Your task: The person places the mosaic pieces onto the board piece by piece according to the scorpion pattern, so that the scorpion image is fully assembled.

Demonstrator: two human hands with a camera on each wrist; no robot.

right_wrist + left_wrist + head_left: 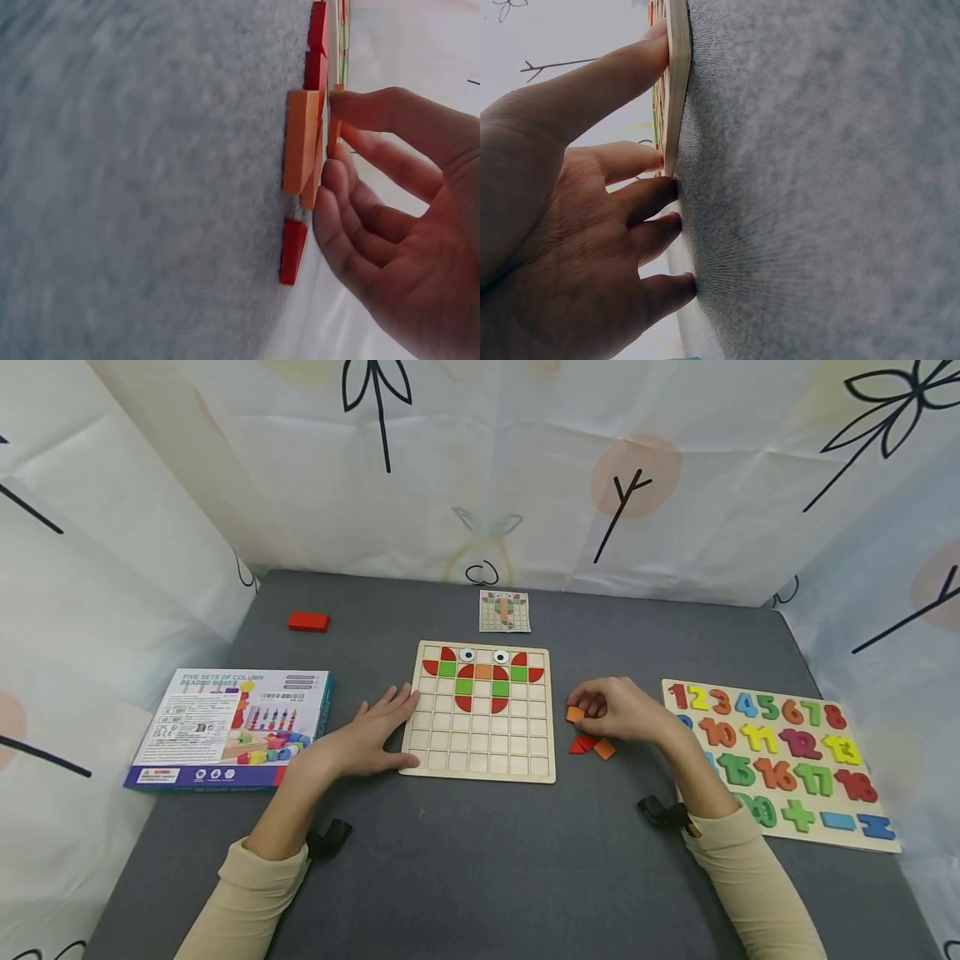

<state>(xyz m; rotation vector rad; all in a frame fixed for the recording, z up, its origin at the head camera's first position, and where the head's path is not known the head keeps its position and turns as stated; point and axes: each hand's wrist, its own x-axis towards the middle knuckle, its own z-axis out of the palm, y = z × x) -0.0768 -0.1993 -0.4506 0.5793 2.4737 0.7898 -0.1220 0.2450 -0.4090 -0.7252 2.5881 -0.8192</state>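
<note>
A wooden grid board [480, 752] lies mid-table, with red, green and orange tiles and two eye pieces in its upper rows. My left hand [367, 739] rests at its left edge, fingers spread and straight; in the left wrist view the thumb [622, 75] touches the board's rim. Just right of the board, my right hand [626, 708] pinches an orange square tile [336, 124] between thumb and fingers. Below that hand on the table are loose red tiles [579, 744] and an orange tile [604, 748]. The right wrist view shows another red tile [292, 251] nearby.
A small pattern card [505, 612] lies behind the board. At the back left is a red block [308, 622]. A boxed bead set [225, 727] flanks the left forearm. Under the right forearm sits a number puzzle board [780, 743]. White printed cloth [525, 485] encloses the table.
</note>
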